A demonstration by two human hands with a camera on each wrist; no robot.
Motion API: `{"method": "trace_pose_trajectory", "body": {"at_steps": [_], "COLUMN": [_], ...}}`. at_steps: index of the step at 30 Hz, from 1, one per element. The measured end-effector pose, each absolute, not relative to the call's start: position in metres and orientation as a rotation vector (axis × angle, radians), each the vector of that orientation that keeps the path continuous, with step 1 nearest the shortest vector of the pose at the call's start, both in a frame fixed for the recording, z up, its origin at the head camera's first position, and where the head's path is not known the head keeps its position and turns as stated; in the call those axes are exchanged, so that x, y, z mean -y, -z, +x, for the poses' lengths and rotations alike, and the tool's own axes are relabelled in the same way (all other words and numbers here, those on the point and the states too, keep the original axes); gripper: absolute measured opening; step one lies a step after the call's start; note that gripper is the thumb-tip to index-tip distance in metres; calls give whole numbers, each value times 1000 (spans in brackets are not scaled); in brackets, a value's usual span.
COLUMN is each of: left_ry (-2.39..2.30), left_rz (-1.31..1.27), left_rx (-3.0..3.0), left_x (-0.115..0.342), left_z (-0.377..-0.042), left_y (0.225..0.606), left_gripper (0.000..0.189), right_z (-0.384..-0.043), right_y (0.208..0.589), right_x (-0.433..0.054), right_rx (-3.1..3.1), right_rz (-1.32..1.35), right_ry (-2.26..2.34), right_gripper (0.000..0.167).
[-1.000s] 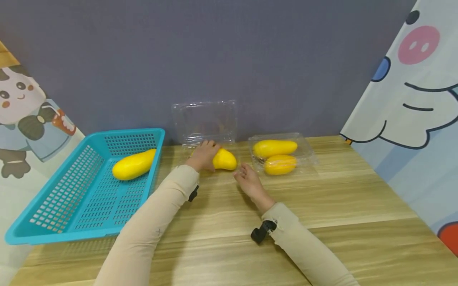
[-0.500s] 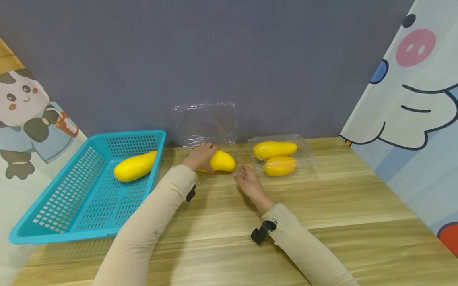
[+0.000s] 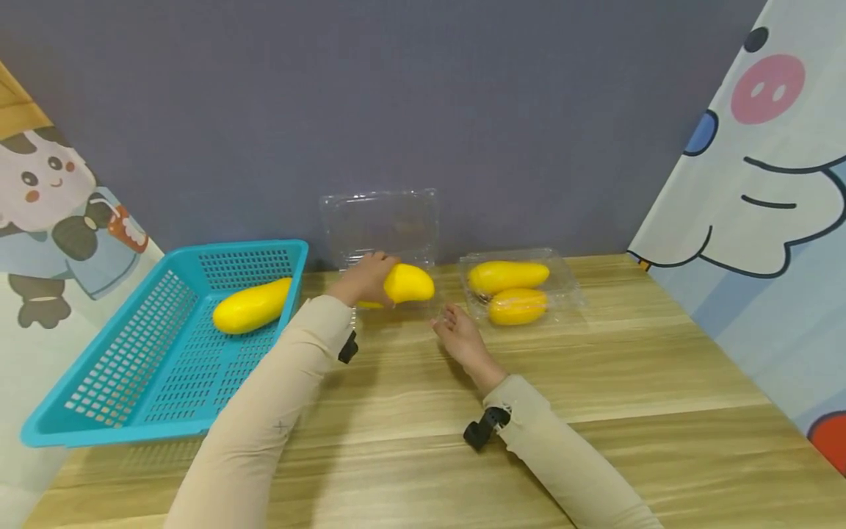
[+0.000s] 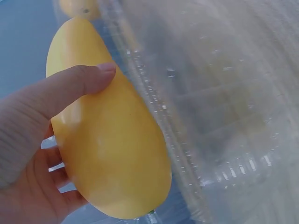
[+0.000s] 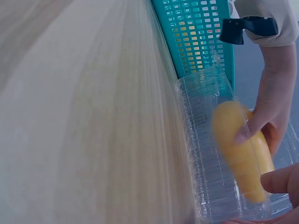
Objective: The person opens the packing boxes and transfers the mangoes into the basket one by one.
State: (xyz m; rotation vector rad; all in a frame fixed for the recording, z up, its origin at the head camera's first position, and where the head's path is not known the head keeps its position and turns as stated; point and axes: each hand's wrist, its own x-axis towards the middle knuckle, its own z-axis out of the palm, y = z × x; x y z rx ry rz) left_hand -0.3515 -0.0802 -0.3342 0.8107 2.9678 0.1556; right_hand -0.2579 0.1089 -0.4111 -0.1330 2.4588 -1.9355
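In the head view, my left hand [image 3: 367,279] grips a yellow mango [image 3: 411,283] over an open clear plastic clamshell box [image 3: 386,220], whose lid stands up against the back wall. The left wrist view shows the thumb laid across the mango [image 4: 110,144] and the fingers curled underneath. Part of another yellow mango [image 3: 371,304] peeks out below the left hand. My right hand [image 3: 461,338] pinches the front right corner of the box, its thumb [image 5: 279,180] on one side of the clear wall in the right wrist view and fingers at the other.
A second clear clamshell box [image 3: 565,279] with two mangoes [image 3: 507,276] stands to the right. The blue plastic basket [image 3: 165,430] on the left has one yellow mango [image 3: 250,307] in it. A grey partition [image 3: 423,110] closes off the back of the wooden table [image 3: 423,455].
My left hand has raised the mango a little and tilted it, coming slightly back to the left. The right hand has stayed at the box corner.
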Motion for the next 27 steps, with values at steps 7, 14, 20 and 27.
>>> {"method": "trace_pose_trajectory", "body": {"at_steps": [7, 14, 20, 27], "left_ry": [-158, -205, -320, -439], "left_rz": [795, 782, 795, 842], "left_rx": [-2986, -2987, -2941, -2898], "left_x": [82, 86, 93, 101], "left_z": [-349, -344, -341, -339], "left_y": [320, 305, 295, 283], "left_gripper": [92, 89, 92, 90], "right_z": [-256, -258, -258, -257], "right_y": [411, 410, 409, 408], "right_x": [-110, -109, -109, -109], "right_rx": [-2441, -2446, -2464, -2467], "right_rz": [-122, -112, -107, -101], "right_ry": [1932, 1917, 1904, 1894], "right_gripper": [59, 58, 58, 58]}}
